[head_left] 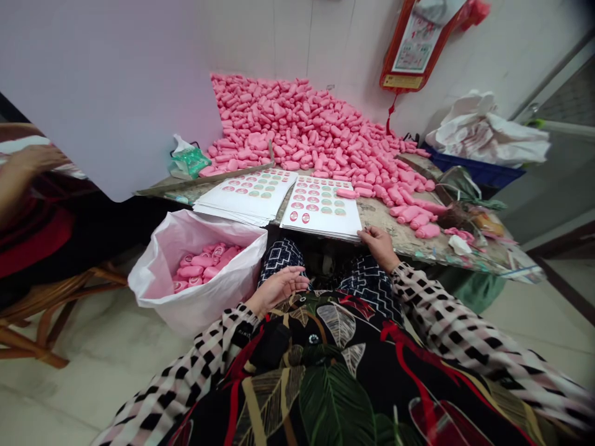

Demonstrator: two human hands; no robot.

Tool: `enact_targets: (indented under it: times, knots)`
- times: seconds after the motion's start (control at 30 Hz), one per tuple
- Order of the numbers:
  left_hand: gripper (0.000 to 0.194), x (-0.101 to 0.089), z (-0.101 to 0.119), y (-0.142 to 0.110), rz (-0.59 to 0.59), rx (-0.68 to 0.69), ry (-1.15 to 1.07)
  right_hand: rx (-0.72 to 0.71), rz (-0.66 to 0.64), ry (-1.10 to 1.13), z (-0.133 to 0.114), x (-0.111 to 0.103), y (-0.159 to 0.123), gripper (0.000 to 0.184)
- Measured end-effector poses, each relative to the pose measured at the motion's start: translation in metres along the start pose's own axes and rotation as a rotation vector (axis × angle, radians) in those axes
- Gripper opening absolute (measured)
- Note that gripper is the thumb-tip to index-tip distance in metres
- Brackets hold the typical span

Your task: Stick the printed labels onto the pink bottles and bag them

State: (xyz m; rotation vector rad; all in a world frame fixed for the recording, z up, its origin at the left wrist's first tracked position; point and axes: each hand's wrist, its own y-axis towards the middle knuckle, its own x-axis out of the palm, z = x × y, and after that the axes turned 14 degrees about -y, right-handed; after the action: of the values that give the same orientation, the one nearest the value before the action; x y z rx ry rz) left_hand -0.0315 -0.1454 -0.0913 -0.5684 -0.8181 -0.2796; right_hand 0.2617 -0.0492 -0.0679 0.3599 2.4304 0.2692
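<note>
My left hand (281, 288) is over my lap, palm turned inward, fingers stretched out and holding nothing. At the table's front edge, my right hand (379, 244) pinches the near right corner of a sticker sheet (330, 223), the top one of a stack. Rows of pink and green oval stickers cover much of it. A second stack of sticker sheets (232, 204) lies to its left. One small pink sausage-shaped piece (348, 194) rests on the right sheet's edge. A white sack (162, 297) stands left of my knees, with pink pieces (204, 266) inside, some bearing oval stickers.
A large heap of pink pieces (297, 118) covers the back of the worktable (372, 217). A green packet (190, 161) lies by the pale partition (116, 93). A blue crate (488, 170) holds crumpled white bags. Another person's hand (37, 159) shows at left, above a wooden stool (51, 310).
</note>
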Motion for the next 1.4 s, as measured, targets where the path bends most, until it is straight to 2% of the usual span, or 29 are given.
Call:
enact_targets:
  times: [0.27,0.43,0.6,0.87,1.2,1.4]
  knots:
    - [0.024,0.000,0.000,0.009,-0.014,-0.032,0.043,0.149,0.024,0.223,-0.002,-0.003,0.005,0.027]
    - [0.028,0.008,0.004,0.006,-0.016,-0.030,0.066,0.283,0.044,0.329,-0.007,-0.008,0.010,0.025]
    - [0.030,0.016,0.007,0.005,-0.011,0.002,0.055,0.348,0.021,0.393,-0.008,-0.010,0.012,0.023]
    - [0.031,0.014,0.007,0.006,0.000,0.018,0.028,0.361,-0.004,0.449,-0.006,-0.012,0.012,0.023]
    - [0.027,0.005,0.008,0.022,0.030,-0.045,0.020,0.387,-0.023,0.453,-0.007,-0.013,0.012,0.024]
    - [0.026,0.005,0.011,0.023,0.053,-0.082,-0.014,0.381,-0.017,0.433,-0.005,-0.011,0.011,0.023]
